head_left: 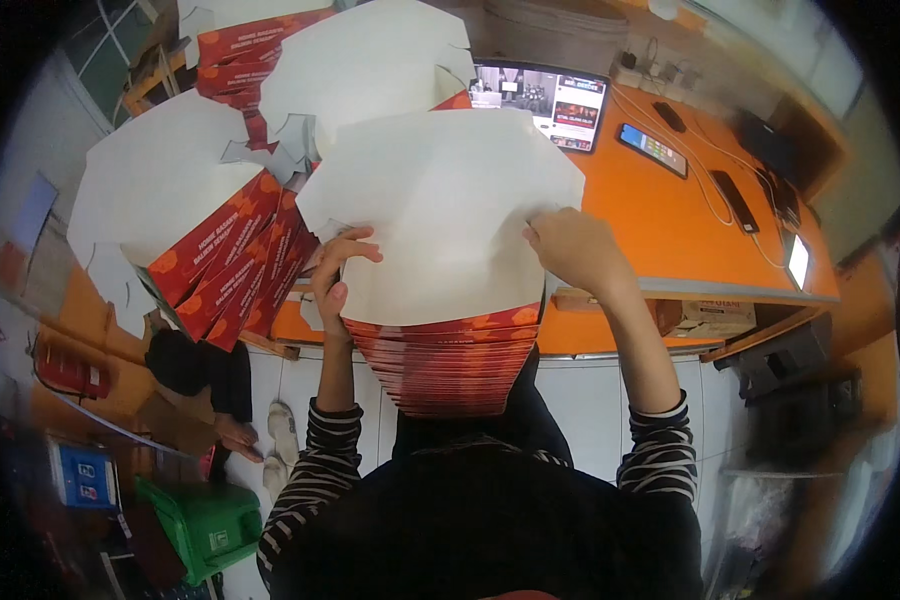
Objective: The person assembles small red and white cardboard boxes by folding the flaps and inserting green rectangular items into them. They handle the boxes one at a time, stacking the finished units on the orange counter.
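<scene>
In front of me a tall nested stack of red food cartons [450, 365] rises, its many rims close together. The top food carton [440, 215] has its wide white inner panel spread open and away from me. My right hand [578, 248] is closed at that carton's right edge, its fingertips pressed on the white board. At the left edge is my left hand [342, 272], fingers apart and loosely bent, the fingertips over the carton's inside and the thumb pointing up nearer me. Whether it touches the board is hard to tell.
More red and white carton stacks [225, 250] lean at the left and far left. On the orange table [660, 235] are a tablet [545, 100], a phone [653, 148], cables and dark devices. A green bin [205, 525] stands lower left, near another person's foot [238, 437].
</scene>
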